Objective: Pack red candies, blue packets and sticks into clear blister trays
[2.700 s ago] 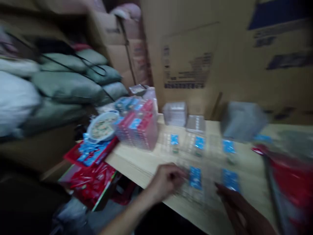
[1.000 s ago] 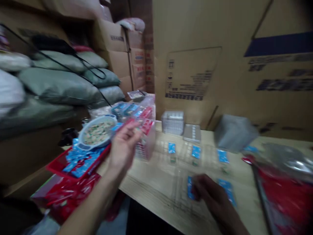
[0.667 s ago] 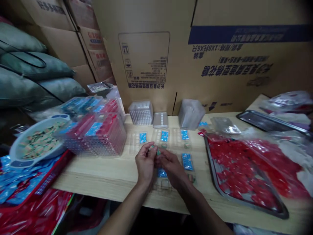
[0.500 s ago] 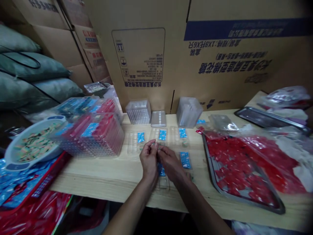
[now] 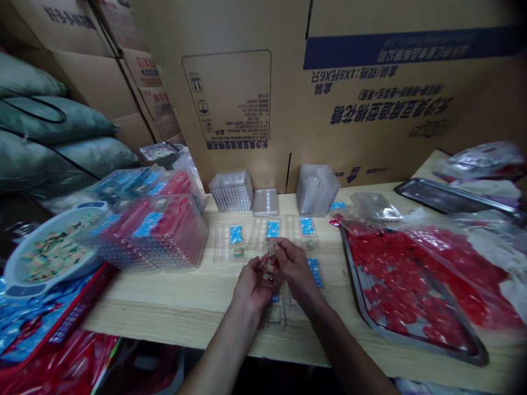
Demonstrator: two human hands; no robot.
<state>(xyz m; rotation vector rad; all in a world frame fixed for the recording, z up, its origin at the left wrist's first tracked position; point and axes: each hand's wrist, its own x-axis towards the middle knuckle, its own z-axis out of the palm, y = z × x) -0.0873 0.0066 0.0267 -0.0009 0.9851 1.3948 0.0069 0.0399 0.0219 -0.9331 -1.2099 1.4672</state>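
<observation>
My left hand [image 5: 254, 281] and my right hand [image 5: 293, 263] meet over the middle of a pale wooden table [image 5: 173, 299]. Small wrapped sweets [image 5: 268, 269] lie in my cupped left palm. My right hand's fingertips pinch one small sweet [image 5: 272, 247] just above them. Under my hands lie clear plastic blister trays [image 5: 275, 310], some with a blue packet [image 5: 272, 228] inside. More such trays with blue packets [image 5: 236, 234] lie in a row just behind my hands.
A metal tray of red packets [image 5: 395, 285] under clear plastic sits at the right. Stacked filled blister packs [image 5: 164, 230] and a white bowl of sweets [image 5: 49, 255] are at the left. Empty clear tray stacks [image 5: 233, 190] stand before large cardboard boxes [image 5: 329, 88].
My left hand went out to the bowl at the left and came back to the middle. Both hands now work together over the trays, and the view has swung right.
</observation>
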